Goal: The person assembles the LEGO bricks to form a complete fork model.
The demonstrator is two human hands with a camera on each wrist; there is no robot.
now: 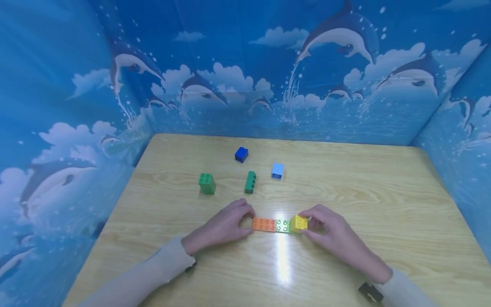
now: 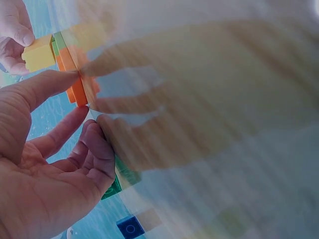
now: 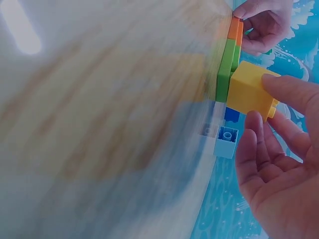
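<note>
My left hand [image 1: 229, 222] pinches the left end of a flat orange brick [image 1: 264, 224] between thumb and forefinger. End to end with the orange brick lies a light green brick [image 1: 283, 226], its studs facing up. Over the right end of the green brick stands a taller yellow block [image 1: 298, 224], which my right hand [image 1: 334, 230] pinches between thumb and fingers. In the right wrist view the yellow block [image 3: 249, 89] sits against the stud side of the green brick [image 3: 227, 69]. The other fingers of the left hand [image 2: 60, 134] are curled beside the orange brick [image 2: 73, 82].
Beyond the hands on the wooden table [image 1: 364, 183] are a tall green block [image 1: 207, 184], a dark green brick [image 1: 250, 182] on its side, a dark blue brick [image 1: 241, 154] and a light blue brick [image 1: 278, 171]. A dolphin-printed backdrop [image 1: 238, 115] borders the table.
</note>
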